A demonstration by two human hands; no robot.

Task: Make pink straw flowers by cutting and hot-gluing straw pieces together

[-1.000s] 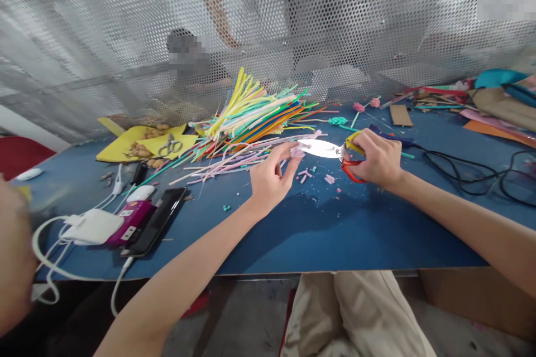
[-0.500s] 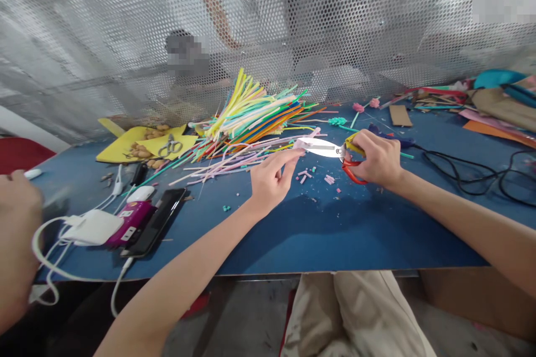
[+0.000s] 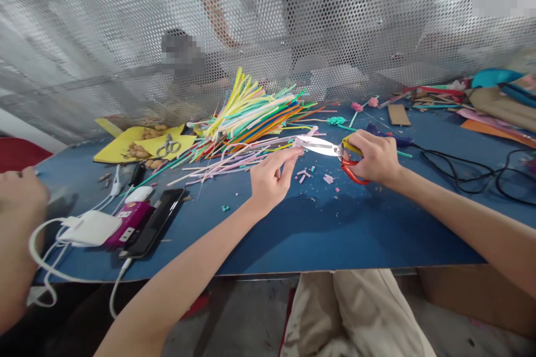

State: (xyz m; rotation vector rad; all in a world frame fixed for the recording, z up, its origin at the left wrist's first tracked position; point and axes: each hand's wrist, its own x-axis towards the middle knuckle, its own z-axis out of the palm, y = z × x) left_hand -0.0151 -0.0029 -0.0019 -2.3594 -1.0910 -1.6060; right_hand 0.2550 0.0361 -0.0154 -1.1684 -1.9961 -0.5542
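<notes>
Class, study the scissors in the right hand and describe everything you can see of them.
The scissors have broad, shiny, metal-looking blades, a round pivot and handles of two colours: yellow above, a red loop below. The right hand grips and partly hides the handles. Held above the blue tabletop, they point toward the left hand, tip beside its fingertips and a pale pink piece. The blades look nearly closed; whether they touch the piece is unclear.

Two pairs of scissors [image 3: 321,146], two pink flowers [image 3: 357,106], one phone [image 3: 156,222], one purple socket block [image 3: 136,217]
</notes>
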